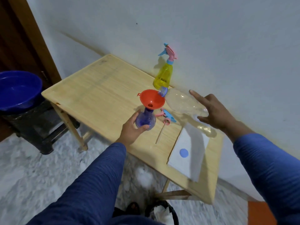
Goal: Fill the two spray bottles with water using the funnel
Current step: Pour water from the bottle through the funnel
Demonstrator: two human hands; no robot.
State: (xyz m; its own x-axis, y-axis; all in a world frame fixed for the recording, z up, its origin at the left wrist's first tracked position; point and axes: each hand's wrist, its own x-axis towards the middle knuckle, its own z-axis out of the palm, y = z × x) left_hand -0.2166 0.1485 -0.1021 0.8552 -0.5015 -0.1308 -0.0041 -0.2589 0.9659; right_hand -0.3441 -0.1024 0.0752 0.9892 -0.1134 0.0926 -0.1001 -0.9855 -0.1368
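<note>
A blue spray bottle (145,119) stands on the wooden table (90,93) with its head off and a red funnel (151,99) seated in its neck. My left hand (132,129) grips the bottle's body. My right hand (212,111) holds a large clear plastic bottle (181,101) tipped on its side, its blue-ringed mouth (162,92) over the funnel's rim. The removed pink and blue spray head (167,116) with its tube lies on the table beside the blue bottle. A yellow spray bottle (163,75) with its head on stands by the wall.
A white sheet with a blue dot (189,151) lies at the table's near right corner. A blue basin (17,90) sits on a black stool (37,127) to the left. The white wall runs close behind the table. A dark bag (162,211) lies on the floor.
</note>
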